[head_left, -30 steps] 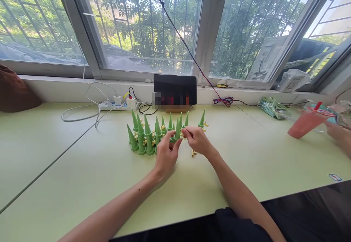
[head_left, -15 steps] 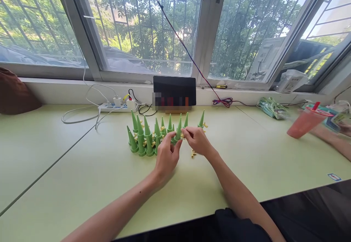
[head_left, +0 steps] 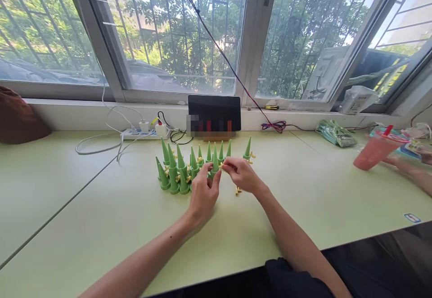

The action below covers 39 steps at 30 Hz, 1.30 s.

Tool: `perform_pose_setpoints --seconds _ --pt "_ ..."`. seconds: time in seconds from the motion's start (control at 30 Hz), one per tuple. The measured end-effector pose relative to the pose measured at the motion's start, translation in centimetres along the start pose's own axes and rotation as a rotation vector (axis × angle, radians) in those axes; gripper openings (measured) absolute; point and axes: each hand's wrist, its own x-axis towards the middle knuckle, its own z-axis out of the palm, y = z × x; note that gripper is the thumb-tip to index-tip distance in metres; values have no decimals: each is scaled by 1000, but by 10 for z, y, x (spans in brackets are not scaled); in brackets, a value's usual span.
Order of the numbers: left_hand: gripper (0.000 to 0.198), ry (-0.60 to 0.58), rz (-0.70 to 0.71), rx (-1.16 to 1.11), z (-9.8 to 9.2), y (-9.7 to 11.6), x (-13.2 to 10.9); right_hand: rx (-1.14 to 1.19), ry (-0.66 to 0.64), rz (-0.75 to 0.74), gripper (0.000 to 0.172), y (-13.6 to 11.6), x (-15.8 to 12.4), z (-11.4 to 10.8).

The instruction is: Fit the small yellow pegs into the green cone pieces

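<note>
Several green cone-shaped spikes [head_left: 175, 172] with small yellow fittings stand in a cluster on the pale green table [head_left: 101, 212]. My left hand [head_left: 202, 194] pinches the base of one green spike [head_left: 215, 160] at the cluster's right side. My right hand [head_left: 241, 174] meets it from the right, fingers pinched on a small yellow fitting [head_left: 222, 166] at that spike. One loose yellow fitting [head_left: 238, 191] lies on the table just under my right wrist. A single spike [head_left: 248, 149] stands apart behind my right hand.
A dark tablet [head_left: 214, 113] leans against the sill behind the cluster. A power strip [head_left: 141, 131] with white cables lies at the back left. At the far right another person's hand [head_left: 410, 165] holds a pink drink cup [head_left: 374, 151]. Green packets [head_left: 335, 132] lie at the back right.
Both hands stay at the same spike with only small finger shifts. The other person's pink cup has moved slightly at the right.
</note>
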Motion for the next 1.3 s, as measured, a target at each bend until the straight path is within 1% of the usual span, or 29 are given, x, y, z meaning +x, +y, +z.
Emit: perform_pose_setpoints --seconds 0.3,0.63,0.83,0.93,1.07,1.1,1.3 --pt "25 -47 -35 -69 0 1 -1 -33 -12 -6 34 3 0 3" --pt "30 -36 -26 -114 0 -1 -2 -60 -27 18 41 4 0 3" --pt "30 -31 -26 -68 1 1 0 -35 7 19 43 1 0 3" --pt "30 -2 -23 -53 1 1 1 -22 34 20 37 -1 0 2" --pt "30 17 -61 -61 2 0 1 13 34 11 16 -3 -1 1" --pt "31 14 -71 -64 2 0 1 15 34 8 15 -3 -1 1" --pt "33 -44 -94 -96 2 -1 -1 -16 36 5 22 -2 -1 1"
